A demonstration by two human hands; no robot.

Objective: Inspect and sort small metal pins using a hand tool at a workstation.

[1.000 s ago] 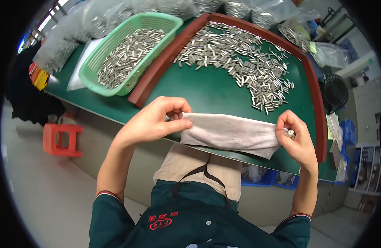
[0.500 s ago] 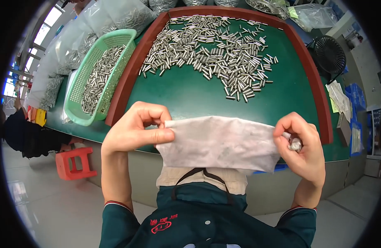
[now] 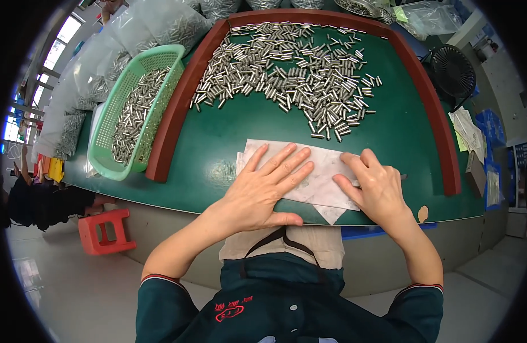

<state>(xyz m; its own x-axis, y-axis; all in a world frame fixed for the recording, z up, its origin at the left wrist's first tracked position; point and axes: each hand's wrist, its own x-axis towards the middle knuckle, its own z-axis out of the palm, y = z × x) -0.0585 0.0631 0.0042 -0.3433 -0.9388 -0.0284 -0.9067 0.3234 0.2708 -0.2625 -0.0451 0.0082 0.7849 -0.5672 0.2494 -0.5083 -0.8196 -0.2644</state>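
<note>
The left hand (image 3: 259,194) lies flat, palm down and fingers spread over the left part of a white cloth (image 3: 325,174), grasping nothing, its thumb off the cloth toward the near table edge. The right hand (image 3: 375,186) is bent at the fingers, with thumb and forefinger touching the cloth's right end; whether it pinches a fold there or holds something under the palm is hidden, though a small greyish tip (image 3: 403,177) sticks out on its right. Neither hand is nearer to the cloth, since both touch it: it lies beneath and between them, its long axis running left to right, the right end slightly nearer the person, and one corner pointing to the near edge. Under it is a green tabletop (image 3: 218,137). On the far side, apart from the cloth, short metal pins (image 3: 326,86) lie scattered inside a red-brown border (image 3: 180,114). Left of that border stands a pale green basket (image 3: 105,134) of similar pins, with see-through bags (image 3: 86,80) beyond it. A black fan (image 3: 453,71) stands at far right, and a red stool (image 3: 106,244) is on the floor at left.
</note>
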